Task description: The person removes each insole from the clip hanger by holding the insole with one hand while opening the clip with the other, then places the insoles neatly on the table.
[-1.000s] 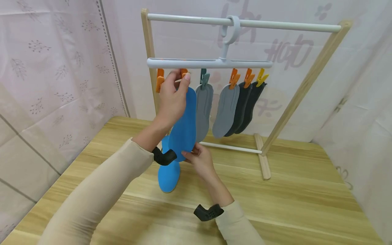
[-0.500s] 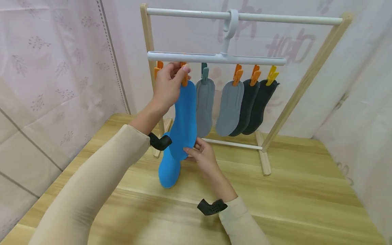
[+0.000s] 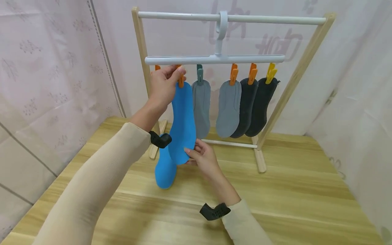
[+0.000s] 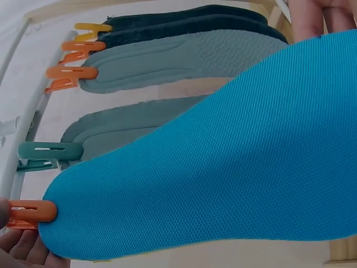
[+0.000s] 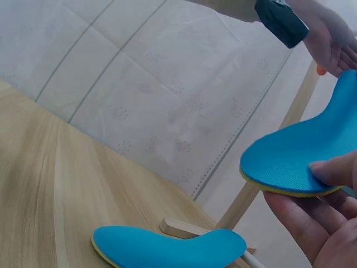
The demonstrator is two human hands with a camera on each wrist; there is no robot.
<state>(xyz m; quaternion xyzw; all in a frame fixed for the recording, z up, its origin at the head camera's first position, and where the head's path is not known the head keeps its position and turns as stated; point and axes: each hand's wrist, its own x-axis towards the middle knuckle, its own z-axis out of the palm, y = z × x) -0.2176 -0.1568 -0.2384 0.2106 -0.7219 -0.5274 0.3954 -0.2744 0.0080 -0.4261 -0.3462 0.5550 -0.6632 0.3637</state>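
Pale printed cloth (image 3: 61, 68) hangs behind a wood-grain surface (image 3: 291, 204), where a wooden rack (image 3: 295, 80) carries a white hanger (image 3: 245, 59). Raised just beneath the hanger's bar, the left hand (image 3: 162, 86) has its fingers pinching an orange clip (image 3: 181, 81) at the upper end of a blue insole (image 3: 183, 119). From the lower right, the right hand (image 3: 204, 159) angles upward, holding the insole's lower end between thumb in front and fingers behind. Thus the insole hangs lengthwise between both hands, beside a clipped gray insole (image 3: 201, 109). Another blue insole (image 3: 165, 173) lies on the surface below.
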